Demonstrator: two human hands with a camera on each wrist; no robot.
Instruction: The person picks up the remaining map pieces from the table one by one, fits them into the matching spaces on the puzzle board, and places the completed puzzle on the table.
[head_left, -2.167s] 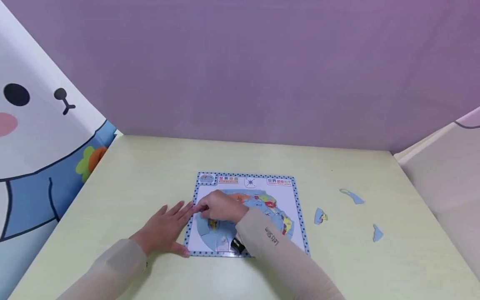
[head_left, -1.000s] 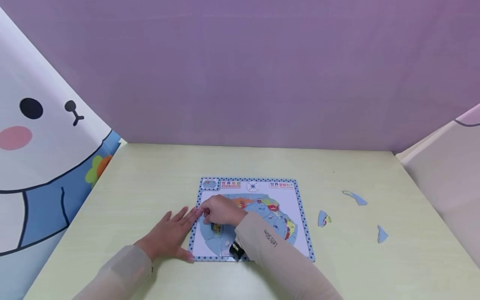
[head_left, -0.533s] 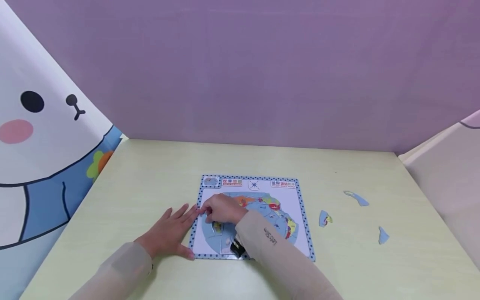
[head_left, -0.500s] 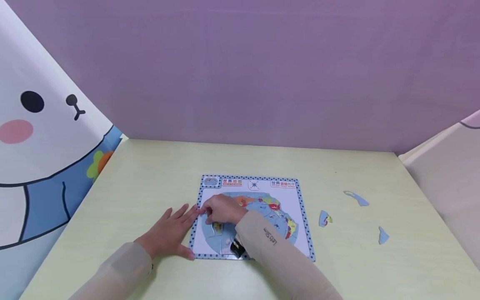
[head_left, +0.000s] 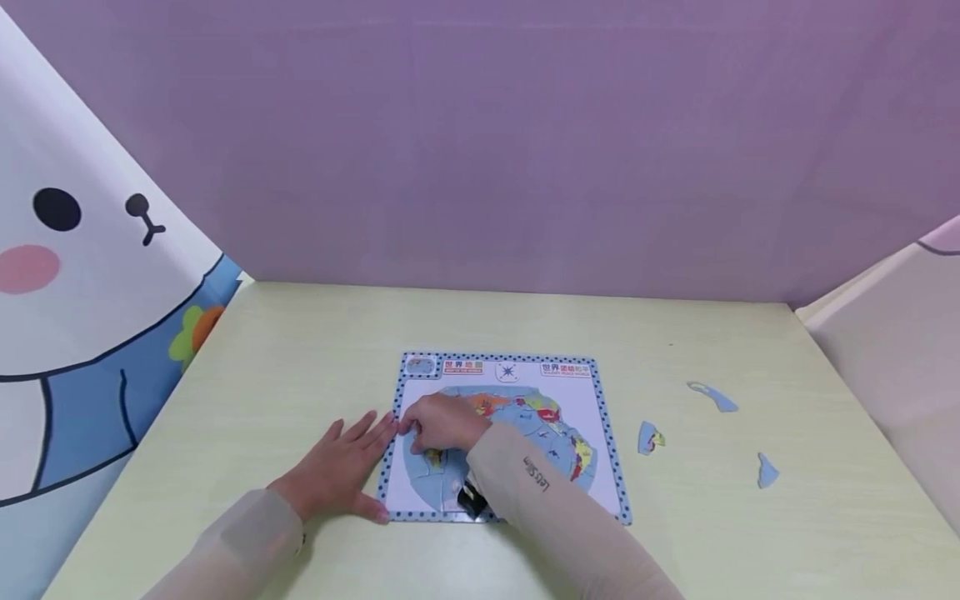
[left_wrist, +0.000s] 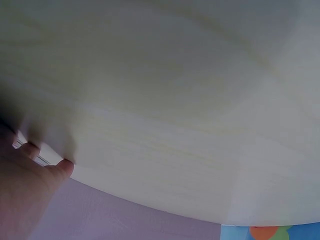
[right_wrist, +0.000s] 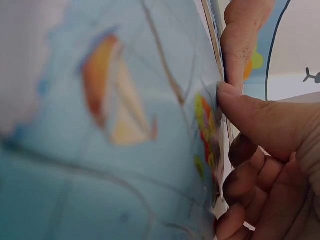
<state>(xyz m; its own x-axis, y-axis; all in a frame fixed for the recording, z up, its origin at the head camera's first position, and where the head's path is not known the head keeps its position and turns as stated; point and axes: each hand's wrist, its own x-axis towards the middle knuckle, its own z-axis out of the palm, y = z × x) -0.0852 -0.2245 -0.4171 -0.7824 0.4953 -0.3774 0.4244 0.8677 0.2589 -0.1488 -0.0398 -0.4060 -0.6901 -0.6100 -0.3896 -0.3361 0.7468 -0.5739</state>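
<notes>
A world-map jigsaw puzzle (head_left: 551, 450) lies on the table in a white board with a dotted blue border (head_left: 611, 462). My left hand (head_left: 337, 467) rests flat beside the board, fingertips on its left edge and thumb at the near left corner. Over the puzzle's left part, my right hand (head_left: 442, 421) has bent fingers, with thumb and forefinger down at the map's left rim. In the right wrist view the right thumb (right_wrist: 265, 120) meets a left-hand finger (right_wrist: 245, 42) at the board's edge. I cannot tell whether the right fingers pinch a piece.
Three loose puzzle pieces lie right of the board: a blue-yellow one (head_left: 649, 437), a long curved one (head_left: 712, 397) and a small blue one (head_left: 767, 472). A purple partition (head_left: 517, 150) stands behind the table, and a cartoon-printed cloth (head_left: 82, 308) hangs at the left.
Both hands keep their places at the board's left side, the right one making only slight movements. The whole head view has shifted a little. The loose pieces lie where they were.
</notes>
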